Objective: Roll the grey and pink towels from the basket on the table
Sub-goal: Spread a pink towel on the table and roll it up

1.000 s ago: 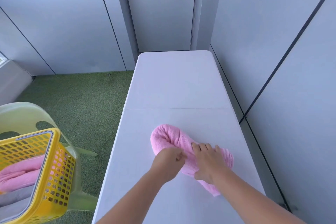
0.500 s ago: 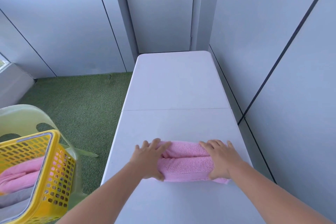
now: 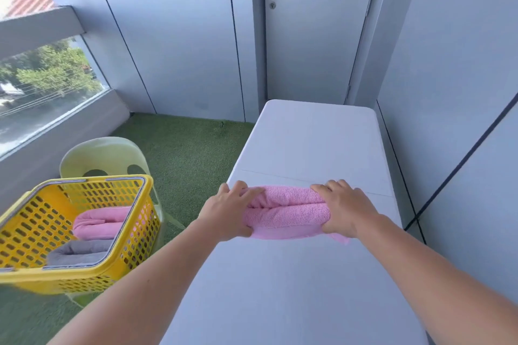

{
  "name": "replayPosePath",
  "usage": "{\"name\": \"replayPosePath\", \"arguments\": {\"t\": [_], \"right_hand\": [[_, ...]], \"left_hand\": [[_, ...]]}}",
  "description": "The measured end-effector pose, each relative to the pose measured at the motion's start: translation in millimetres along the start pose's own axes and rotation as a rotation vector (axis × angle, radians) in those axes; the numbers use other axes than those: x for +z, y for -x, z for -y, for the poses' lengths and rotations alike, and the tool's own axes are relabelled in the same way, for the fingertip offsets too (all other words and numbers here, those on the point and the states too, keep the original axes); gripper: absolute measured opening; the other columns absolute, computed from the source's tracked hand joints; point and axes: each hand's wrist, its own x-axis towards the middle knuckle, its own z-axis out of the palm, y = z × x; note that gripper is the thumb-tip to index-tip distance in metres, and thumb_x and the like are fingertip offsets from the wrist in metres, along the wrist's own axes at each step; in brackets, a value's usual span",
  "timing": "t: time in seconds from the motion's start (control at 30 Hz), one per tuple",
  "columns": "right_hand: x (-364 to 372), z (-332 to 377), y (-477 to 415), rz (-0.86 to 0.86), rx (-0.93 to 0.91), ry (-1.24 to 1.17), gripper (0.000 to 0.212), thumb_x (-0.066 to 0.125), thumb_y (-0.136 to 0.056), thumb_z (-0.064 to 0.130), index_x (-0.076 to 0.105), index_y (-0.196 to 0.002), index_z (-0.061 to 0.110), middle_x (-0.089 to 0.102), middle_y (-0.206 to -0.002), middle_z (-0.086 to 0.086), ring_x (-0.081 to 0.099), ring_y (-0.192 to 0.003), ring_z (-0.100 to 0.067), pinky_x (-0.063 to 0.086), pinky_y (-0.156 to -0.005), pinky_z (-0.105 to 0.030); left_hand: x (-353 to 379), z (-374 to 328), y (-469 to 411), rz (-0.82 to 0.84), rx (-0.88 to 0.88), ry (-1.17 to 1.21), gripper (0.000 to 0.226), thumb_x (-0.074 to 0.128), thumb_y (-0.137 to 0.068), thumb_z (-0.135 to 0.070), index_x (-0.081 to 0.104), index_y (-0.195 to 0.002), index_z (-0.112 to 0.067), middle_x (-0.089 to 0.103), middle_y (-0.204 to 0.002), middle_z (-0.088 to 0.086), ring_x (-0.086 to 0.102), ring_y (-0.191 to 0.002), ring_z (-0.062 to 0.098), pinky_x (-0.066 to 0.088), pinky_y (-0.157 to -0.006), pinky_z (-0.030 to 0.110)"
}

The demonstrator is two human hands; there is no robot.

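Across the near half of the long white folding table (image 3: 308, 143), the person is clasping a pink terry towel (image 3: 286, 211), rolled into a fat log lying crosswise. The left hand (image 3: 228, 211) is curling its fingers over the roll's left end, and the right hand (image 3: 343, 209) is doing the same at the right end, so each is gripping the towel. A loose corner is poking out by the right wrist.

Compared with half a second ago, the roll is sitting farther up the table, its far side now close to the seam across the tabletop. The view is also taking in much more on the left.

The roll's left end is lying near the table's left edge, which is bordering green artificial turf (image 3: 190, 154). The right edge is running just beside a grey panelled wall (image 3: 448, 92). Beyond the seam, the tabletop is stretching on toward a grey door (image 3: 314, 36).

Well apart to the left, a yellow perforated plastic basket (image 3: 30, 232) is sitting on a pale green plastic chair (image 3: 103, 154), holding a second pink towel (image 3: 98, 223) and a grey towel (image 3: 78, 253).
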Motion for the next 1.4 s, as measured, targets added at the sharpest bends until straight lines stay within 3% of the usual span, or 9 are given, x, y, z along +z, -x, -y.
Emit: {"name": "replayPosePath", "arguments": {"t": [0.27,0.67,0.83,1.03,1.4], "right_hand": [[-29,141,-38,-0.026,-0.118,0.011,0.095,0.061,-0.059,0.058,0.024,-0.144,0.042,0.043,-0.127,0.012,0.038,-0.122,-0.014,0.045,-0.087,-0.035],[-8,488,-125,0.038,-0.424,-0.034,0.099,0.059,-0.061,0.056,0.021,-0.15,0.038,0.041,-0.132,0.008,0.037,-0.122,-0.016,0.045,-0.09,-0.037],[8,587,-163,0.075,-0.535,-0.064,0.1,0.063,-0.062,0.055,0.022,-0.151,0.035,0.041,-0.137,0.008,0.036,-0.127,-0.017,0.044,-0.096,-0.037],[34,634,-223,0.115,-0.562,-0.084,0.1,0.061,-0.062,0.059,0.021,-0.151,0.037,0.037,-0.145,0.01,0.033,-0.132,-0.016,0.04,-0.104,-0.045],[84,617,-347,0.241,-0.391,-0.059,0.102,0.063,-0.066,0.06,0.016,-0.153,0.032,0.037,-0.142,0.007,0.032,-0.132,-0.017,0.033,-0.108,-0.043]], "left_hand": [[-24,114,93,-0.059,-0.118,-0.032,0.104,0.076,-0.062,-0.059,0.015,-0.146,-0.053,0.035,-0.132,-0.008,0.042,-0.108,0.024,0.053,-0.077,0.039],[-11,399,304,-0.01,-0.406,-0.03,0.105,0.076,-0.062,-0.06,0.015,-0.147,-0.054,0.033,-0.14,-0.008,0.041,-0.119,0.024,0.054,-0.081,0.04],[-2,479,354,0.022,-0.517,-0.018,0.105,0.075,-0.059,-0.061,0.014,-0.145,-0.058,0.033,-0.14,-0.012,0.04,-0.121,0.021,0.054,-0.087,0.04],[16,549,343,0.061,-0.533,0.022,0.101,0.071,-0.061,-0.061,0.016,-0.146,-0.059,0.033,-0.137,-0.015,0.038,-0.118,0.019,0.054,-0.083,0.038],[64,645,203,0.161,-0.387,0.124,0.099,0.073,-0.063,-0.057,0.016,-0.144,-0.057,0.032,-0.139,-0.014,0.037,-0.118,0.022,0.052,-0.079,0.034]]}}
